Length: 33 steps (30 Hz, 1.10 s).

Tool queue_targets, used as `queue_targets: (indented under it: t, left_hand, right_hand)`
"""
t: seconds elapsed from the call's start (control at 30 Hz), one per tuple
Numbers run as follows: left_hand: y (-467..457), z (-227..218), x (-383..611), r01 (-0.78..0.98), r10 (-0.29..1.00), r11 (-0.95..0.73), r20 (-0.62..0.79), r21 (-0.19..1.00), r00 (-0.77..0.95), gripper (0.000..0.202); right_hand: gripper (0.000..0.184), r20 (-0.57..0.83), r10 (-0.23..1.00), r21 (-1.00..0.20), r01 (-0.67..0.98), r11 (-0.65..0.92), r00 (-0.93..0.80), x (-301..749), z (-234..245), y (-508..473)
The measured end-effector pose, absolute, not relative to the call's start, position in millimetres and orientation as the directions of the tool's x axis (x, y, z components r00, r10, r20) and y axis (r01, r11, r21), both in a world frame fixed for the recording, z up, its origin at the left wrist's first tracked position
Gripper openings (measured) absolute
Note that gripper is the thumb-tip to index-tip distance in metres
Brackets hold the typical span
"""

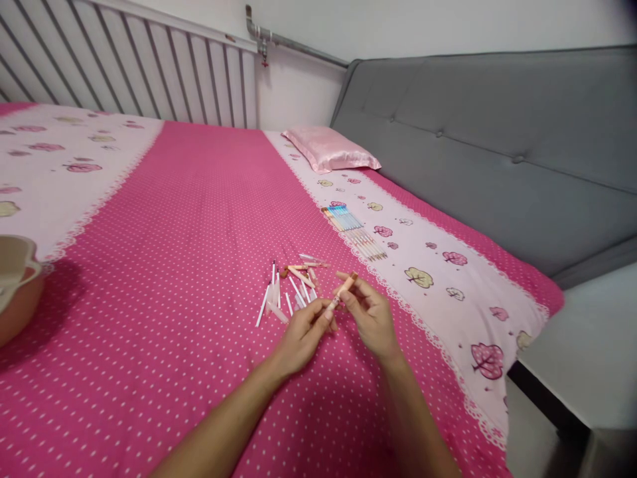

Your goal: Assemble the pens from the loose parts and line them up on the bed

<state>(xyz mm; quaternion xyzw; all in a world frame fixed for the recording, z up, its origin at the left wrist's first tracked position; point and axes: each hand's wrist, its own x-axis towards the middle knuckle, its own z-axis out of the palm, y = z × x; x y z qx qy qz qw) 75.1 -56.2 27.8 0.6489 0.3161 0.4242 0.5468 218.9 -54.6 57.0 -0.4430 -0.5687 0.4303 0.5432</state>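
With 12 o'clock straight ahead of the wearer, the peach pen (344,287) runs slantwise between the hands: its long axis points from about 7 o'clock, the paler lower end, to about 1 o'clock, the brown end. The left hand (302,335) has that lower end clamped between thumb and fingers. The right hand (373,320) closes on the barrel from the 4 o'clock side, its thumb against the near face and its fingers reaching round behind. Neither hand is nearer than the other, since both touch the pen; the right is simply nearer the brown end, which sticks out past its thumb, uncovered.

So the pen lies within the grip itself, at about 1 o'clock from the left fingertips and 10 o'clock from the right palm. It seems to be held above the dotted pink bedspread (199,212), though how high I cannot tell.

Measured from the pen, loose pen parts (302,277) lie scattered at 9 to 10 o'clock, just beside the left hand, pointing various ways. A neat row of pens (354,232) lies between 12 and 1 o'clock, roughly side by side.
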Motion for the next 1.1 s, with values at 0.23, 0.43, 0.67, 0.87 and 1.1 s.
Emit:
queue_targets:
  t: [0.23,0.43,0.67,0.87,1.1]
  left_hand:
    - [-56.1,28.7,74.6,-0.058,0.876,-0.196,0.202,0.979,0.439,0.027]
    - [-55.4,27.7,74.7,-0.081,0.879,-0.192,0.208,0.978,0.430,0.027]
    - [-54.9,27.8,74.9,-0.088,0.879,-0.186,0.206,0.979,0.431,0.026]
    - [-55.8,28.7,74.6,-0.082,0.882,-0.184,0.202,0.979,0.425,0.027]
    - [-55.5,29.1,75.0,-0.085,0.882,-0.173,0.193,0.981,0.430,0.028]
  right_hand:
    - [0.031,0.226,0.973,-0.973,0.033,0.228,-0.050,219.4,56.2,-54.7]
    - [0.036,0.185,0.978,-0.983,0.004,0.186,-0.097,219.6,55.8,-54.1]
    - [0.038,0.146,0.983,-0.989,-0.053,0.141,-0.113,220.3,57.0,-53.8]
    - [0.036,0.140,0.984,-0.989,-0.056,0.134,-0.109,220.3,55.9,-52.8]
    - [0.035,0.135,0.984,-0.987,-0.103,0.123,-0.116,219.7,53.9,-53.2]
